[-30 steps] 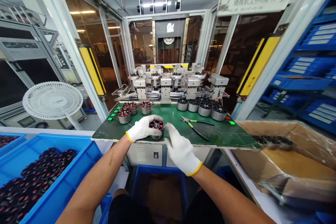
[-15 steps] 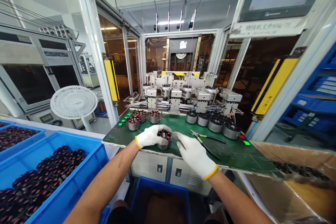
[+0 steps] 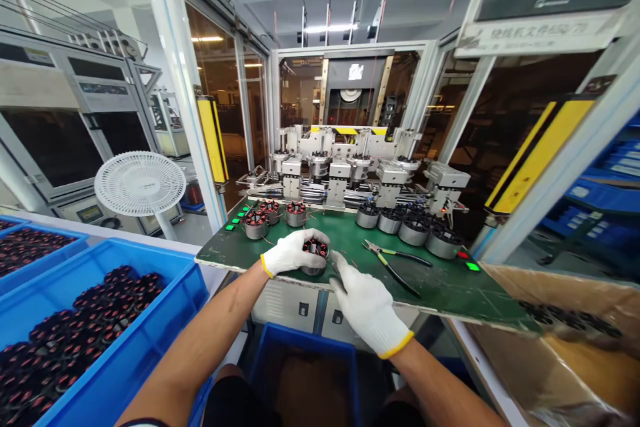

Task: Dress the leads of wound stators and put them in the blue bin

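My left hand (image 3: 291, 253), in a white glove with a yellow cuff, is closed round a motor stator (image 3: 315, 268) at the front edge of the green worktop (image 3: 280, 275). The stator has a grey metal ring, black insulation and red-copper windings. Just right of it is my right hand (image 3: 364, 303), gloved alike, its thumb and forefinger apart with nothing visible between them. Wire-cutting pliers (image 3: 395, 259) with black and green handles lie open to the right. Several wound stators (image 3: 257, 225) stand at the worktop's left, with loose wire ends. Several black-topped stators (image 3: 414, 232) without visible copper stand in a row at the right.
Behind the worktop stands a winding machine (image 3: 340, 183). Blue bins (image 3: 170, 310) of wound stators stand left, near a white fan (image 3: 141, 185). A cardboard box (image 3: 520, 367) is at right, a blue bin (image 3: 270, 333) below. Green-lit buttons (image 3: 473, 267) edge the worktop.
My right hand has drawn slightly away from the stator, and its thumb and forefinger have parted. My left hand keeps hold of the stator. The camera view has shifted slightly.
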{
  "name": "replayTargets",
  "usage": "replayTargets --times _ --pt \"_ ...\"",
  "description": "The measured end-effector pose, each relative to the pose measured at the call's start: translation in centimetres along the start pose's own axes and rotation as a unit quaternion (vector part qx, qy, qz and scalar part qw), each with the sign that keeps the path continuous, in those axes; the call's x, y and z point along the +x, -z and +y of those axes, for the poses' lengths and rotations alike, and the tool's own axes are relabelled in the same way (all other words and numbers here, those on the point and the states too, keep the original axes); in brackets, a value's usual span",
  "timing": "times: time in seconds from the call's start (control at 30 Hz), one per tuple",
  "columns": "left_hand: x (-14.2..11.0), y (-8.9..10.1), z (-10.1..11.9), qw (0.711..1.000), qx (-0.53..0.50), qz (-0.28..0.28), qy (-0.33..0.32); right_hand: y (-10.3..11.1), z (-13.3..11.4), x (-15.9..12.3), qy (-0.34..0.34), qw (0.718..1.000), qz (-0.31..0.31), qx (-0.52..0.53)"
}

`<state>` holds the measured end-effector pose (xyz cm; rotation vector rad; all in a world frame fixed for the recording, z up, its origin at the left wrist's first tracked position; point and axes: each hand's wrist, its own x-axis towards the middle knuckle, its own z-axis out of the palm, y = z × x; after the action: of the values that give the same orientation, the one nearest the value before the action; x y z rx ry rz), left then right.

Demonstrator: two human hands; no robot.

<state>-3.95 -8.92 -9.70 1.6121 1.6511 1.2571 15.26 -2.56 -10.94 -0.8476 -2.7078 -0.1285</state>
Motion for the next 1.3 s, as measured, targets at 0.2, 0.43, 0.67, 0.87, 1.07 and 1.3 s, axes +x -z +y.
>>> replayTargets --times 0.2,0.43,0.67,0.87,1.07,1.3 --pt "-0.3 -0.2 -0.1 0.999 0.046 0.016 0.015 0.6 -0.5 -1.4 -0.035 0.999 -0.004 -0.039" --pt "0.1 -0.7 0.0 0.999 0.039 0.007 0.038 -0.4 -3.2 -1.8 -0.016 0.985 -0.041 0.164" --pt "-0.1 -1.4 0.3 0.999 0.015 0.036 0.03 0.0 1.8 3.3 0.15 0.943 -0.113 0.276" --pt "0.2 -1.4 -0.3 0.999 -0.022 0.034 0.006 -0.9 4.4 8.7 0.036 0.96 -0.099 0.258" --pt "0.1 -1.6 -0.6 0.998 -0.003 0.063 0.01 0.6 4.2 5.1 -0.061 0.983 0.072 0.158" --pt "0.8 -2.3 -0.5 0.997 -0.029 0.071 -0.021 -0.3 2.1 1.3 0.149 0.977 0.151 0.018"
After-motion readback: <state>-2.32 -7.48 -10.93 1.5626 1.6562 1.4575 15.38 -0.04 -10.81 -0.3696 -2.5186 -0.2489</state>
